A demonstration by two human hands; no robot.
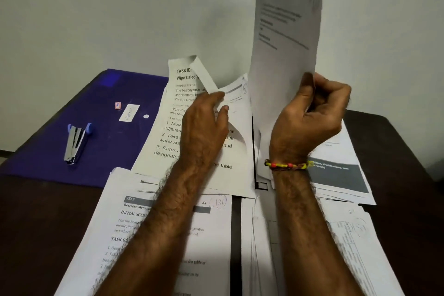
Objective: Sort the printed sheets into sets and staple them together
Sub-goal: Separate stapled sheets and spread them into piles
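My right hand (314, 115) pinches the lower edge of a printed sheet (286, 31) and holds it upright in the air, its text blurred. My left hand (204, 127) rests on a sheet headed "TASK ID: Wipe balcony" (173, 127) and pinches a curled smaller sheet (236, 96) between thumb and fingers. More printed sheets lie in overlapping piles: one nearest me at the left (144, 223), one under my right forearm (348, 235), and one with a grey band at the right (341, 175). A silver and blue stapler (75, 143) lies at the left, apart from both hands.
A purple plastic folder (96, 108) with white labels lies under the stapler on the dark table (36, 223). A plain pale wall (120, 7) rises right behind the table. A beaded thread band circles my right wrist.
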